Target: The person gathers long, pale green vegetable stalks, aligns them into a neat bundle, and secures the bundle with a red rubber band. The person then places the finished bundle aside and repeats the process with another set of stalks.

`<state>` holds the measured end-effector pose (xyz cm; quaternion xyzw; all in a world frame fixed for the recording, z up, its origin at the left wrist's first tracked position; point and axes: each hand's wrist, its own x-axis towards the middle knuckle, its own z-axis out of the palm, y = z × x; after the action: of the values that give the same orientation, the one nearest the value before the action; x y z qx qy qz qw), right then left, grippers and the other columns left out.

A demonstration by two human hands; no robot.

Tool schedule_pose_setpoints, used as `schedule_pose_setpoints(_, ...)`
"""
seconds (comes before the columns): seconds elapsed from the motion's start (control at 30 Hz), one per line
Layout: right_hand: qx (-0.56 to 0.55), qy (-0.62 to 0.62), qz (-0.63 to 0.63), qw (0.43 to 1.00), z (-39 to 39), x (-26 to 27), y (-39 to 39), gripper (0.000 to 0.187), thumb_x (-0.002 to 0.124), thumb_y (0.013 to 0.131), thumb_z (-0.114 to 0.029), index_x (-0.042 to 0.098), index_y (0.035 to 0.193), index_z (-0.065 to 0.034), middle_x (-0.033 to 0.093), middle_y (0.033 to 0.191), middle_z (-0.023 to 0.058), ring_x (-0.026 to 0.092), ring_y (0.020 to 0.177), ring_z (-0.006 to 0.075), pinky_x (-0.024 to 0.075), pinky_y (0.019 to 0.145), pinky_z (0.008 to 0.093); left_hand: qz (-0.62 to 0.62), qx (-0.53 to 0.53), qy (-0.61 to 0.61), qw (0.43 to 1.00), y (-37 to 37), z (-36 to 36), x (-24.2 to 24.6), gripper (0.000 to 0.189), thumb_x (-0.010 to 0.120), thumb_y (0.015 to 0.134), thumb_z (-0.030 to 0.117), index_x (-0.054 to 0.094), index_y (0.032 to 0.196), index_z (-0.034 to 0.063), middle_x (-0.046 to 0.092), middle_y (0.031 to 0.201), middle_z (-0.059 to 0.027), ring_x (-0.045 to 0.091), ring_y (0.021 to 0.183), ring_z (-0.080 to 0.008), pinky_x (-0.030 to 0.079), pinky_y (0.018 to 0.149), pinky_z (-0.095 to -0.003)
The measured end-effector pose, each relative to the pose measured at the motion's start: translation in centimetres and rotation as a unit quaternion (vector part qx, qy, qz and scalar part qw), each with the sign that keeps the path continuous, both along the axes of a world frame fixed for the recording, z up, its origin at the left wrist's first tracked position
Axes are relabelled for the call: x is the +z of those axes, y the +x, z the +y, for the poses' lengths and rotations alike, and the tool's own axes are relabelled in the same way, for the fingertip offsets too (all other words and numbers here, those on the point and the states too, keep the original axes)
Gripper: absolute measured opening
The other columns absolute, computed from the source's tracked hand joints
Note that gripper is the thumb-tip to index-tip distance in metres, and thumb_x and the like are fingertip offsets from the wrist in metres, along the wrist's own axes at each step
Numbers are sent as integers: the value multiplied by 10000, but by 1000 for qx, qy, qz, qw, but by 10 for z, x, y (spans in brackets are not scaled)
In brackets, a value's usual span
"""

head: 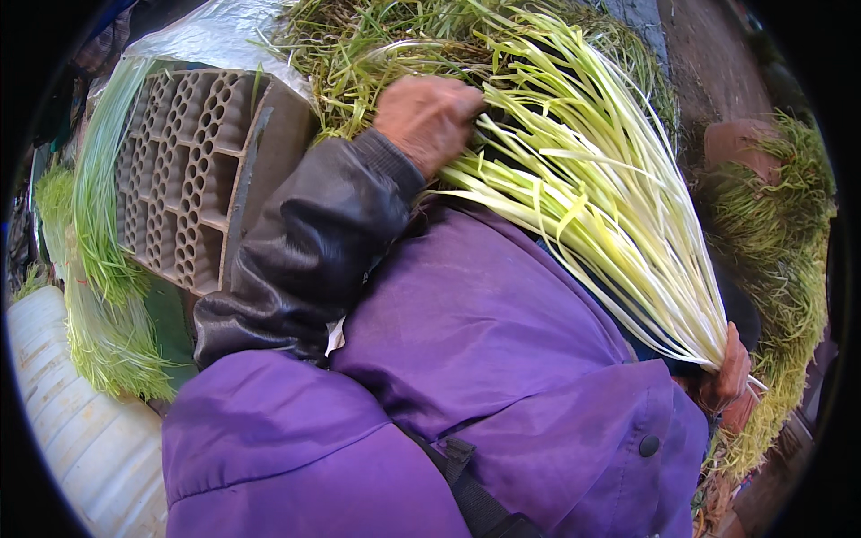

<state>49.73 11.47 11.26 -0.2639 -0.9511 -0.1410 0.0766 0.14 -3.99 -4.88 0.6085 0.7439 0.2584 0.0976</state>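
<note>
A long, loose bundle of pale yellow-green leafy stalks [592, 181] fans out across the upper right, its leaf tips spread and its white ends gathered at the right. Around those ends my right hand [725, 376] is closed, with a few tips sticking out past it. My left hand [430, 121], in a black leather sleeve, is slightly blurred and curled at the leaf tips; whether its fingers pinch any leaf cannot be seen. Beneath the bundle lies a purple garment [471, 289] over my body and lap. Loose green leaves [350, 74] are heaped just beyond my left hand.
At the left stands a grey-brown box with rows of round holes [181, 175], beside clear plastic sheeting [208, 37]. Tied bundles of green stalks [111, 323] hang or lie by it, above a ribbed whitish plastic surface [94, 430]. More leaves [767, 235] are piled along the right.
</note>
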Motion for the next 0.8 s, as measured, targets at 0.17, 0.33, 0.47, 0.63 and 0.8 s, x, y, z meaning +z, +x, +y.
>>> schedule_pose_setpoints(0.17,-9,-2,-3,1000,2,-1,1,530,701,881,-349,649,1285,-10,705,1037,161,674,860,324,508,730,408,-96,90,-140,981,-25,-14,-16,202,600,888,86,682,1072,74,716,1015,-128,696,920,-292,549,808,-375)
schedule_pose_setpoints(0.33,-9,3,-7,1000,3,-1,4,547,692,883,-385,648,1288,-20,704,1041,155,673,856,323,506,724,409,-493,-28,-25,869,-20,-15,-9,315,501,855,11,688,1107,-8,687,1023,-39,632,969,-133,506,907,-290)
schedule_pose_setpoints(0.47,-11,1,-21,1000,3,0,6,459,657,891,-227,642,1296,-11,706,1042,170,681,883,330,517,755,401,-562,-54,-68,822,-13,-14,19,312,526,869,65,688,1124,-12,672,1059,-37,608,1011,-118,467,946,-260)
schedule_pose_setpoints(0.63,-4,10,-17,1000,4,-1,6,557,697,872,-387,645,1297,-30,704,1041,146,674,859,315,508,728,399,-596,-40,-58,800,5,-8,33,295,662,932,172,694,1157,-16,702,1052,-42,634,985,-110,489,930,-252)
schedule_pose_setpoints(0.8,-7,15,-19,1000,5,-2,7,543,713,862,-347,645,1299,-33,705,1045,143,676,869,312,509,734,398,-638,-5,-18,770,10,-3,23,282,740,920,154,716,1151,-5,734,1041,-44,667,926,-95,534,882,-243)
